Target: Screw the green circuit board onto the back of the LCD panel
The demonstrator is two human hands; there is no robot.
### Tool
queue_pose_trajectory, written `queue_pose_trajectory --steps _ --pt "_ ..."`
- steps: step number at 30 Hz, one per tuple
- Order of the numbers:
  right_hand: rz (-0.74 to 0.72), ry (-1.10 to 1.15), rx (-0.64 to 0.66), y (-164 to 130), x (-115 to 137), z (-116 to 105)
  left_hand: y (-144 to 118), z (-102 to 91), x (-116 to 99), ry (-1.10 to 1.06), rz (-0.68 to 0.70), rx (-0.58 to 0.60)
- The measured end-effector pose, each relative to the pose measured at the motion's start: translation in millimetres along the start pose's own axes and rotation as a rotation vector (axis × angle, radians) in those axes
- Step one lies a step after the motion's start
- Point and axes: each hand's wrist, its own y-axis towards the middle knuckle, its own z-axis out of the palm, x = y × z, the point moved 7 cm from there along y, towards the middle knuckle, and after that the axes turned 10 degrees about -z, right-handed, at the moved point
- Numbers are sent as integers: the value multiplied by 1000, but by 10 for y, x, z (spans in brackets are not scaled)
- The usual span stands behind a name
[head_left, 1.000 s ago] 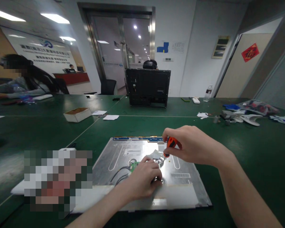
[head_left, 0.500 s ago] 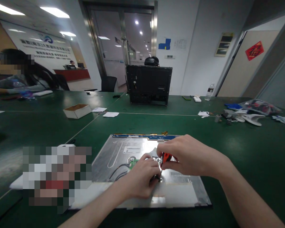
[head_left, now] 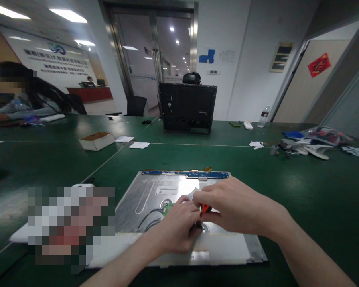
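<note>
A broad, dark green tabletop [head_left: 332,191] with thin pale seams spreads across the foreground; beyond it, a glass double door [head_left: 137,75] in a shiny metal frame [head_left: 195,40] is set beside a plain white wall [head_left: 224,95]; a black office chair [head_left: 137,106] stands near the door; leftward, bright rectangular ceiling lights [head_left: 68,15] shine over a white lettered sign wall [head_left: 14,44] and a red reception counter [head_left: 89,93]; rightward, a pale beige door [head_left: 305,93] bears a red diamond-shaped paper [head_left: 319,65].
</note>
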Motion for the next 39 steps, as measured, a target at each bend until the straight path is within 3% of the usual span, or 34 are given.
queue_pose_trajectory --steps 39 --pt "32 -54 42 6 18 33 -16 36 -47 81 43 -1"
